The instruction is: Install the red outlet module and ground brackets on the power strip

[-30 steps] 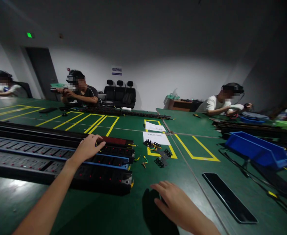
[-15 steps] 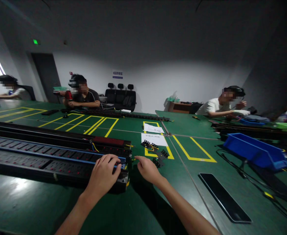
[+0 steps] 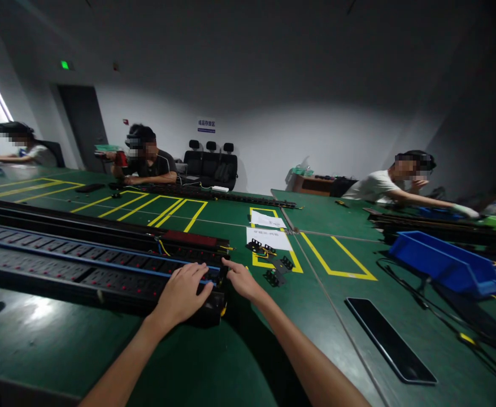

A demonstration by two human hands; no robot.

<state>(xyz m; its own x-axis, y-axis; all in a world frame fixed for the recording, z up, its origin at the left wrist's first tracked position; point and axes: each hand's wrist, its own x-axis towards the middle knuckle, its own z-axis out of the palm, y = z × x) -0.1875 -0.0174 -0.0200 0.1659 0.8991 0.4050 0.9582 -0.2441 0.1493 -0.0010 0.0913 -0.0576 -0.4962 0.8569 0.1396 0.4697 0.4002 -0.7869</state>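
My left hand [image 3: 183,291] lies palm down on a long black rail [image 3: 121,284], close to its right end. Its fingers are spread over the blue-edged strip, and the thumb stands apart. My right hand [image 3: 243,280] is at the rail's end, its index finger stretched out against the dark end part and the other fingers curled under, partly hidden. I see no object held in it. The rail carries rows of small red-dotted modules. Behind it is another black rail with a dark red block [image 3: 191,239] and short yellow wires [image 3: 163,247].
Black brackets with wires [image 3: 275,264] lie by paper sheets [image 3: 269,238] to the right of the rail. A phone [image 3: 390,339], black cables [image 3: 426,297] and a blue bin [image 3: 443,261] are farther right. Several co-workers sit around the green table [image 3: 316,328].
My right hand has moved slightly up and left, its index finger now against the rail's end. My left hand stays on the rail. The co-worker at right has stretched an arm out rightward.
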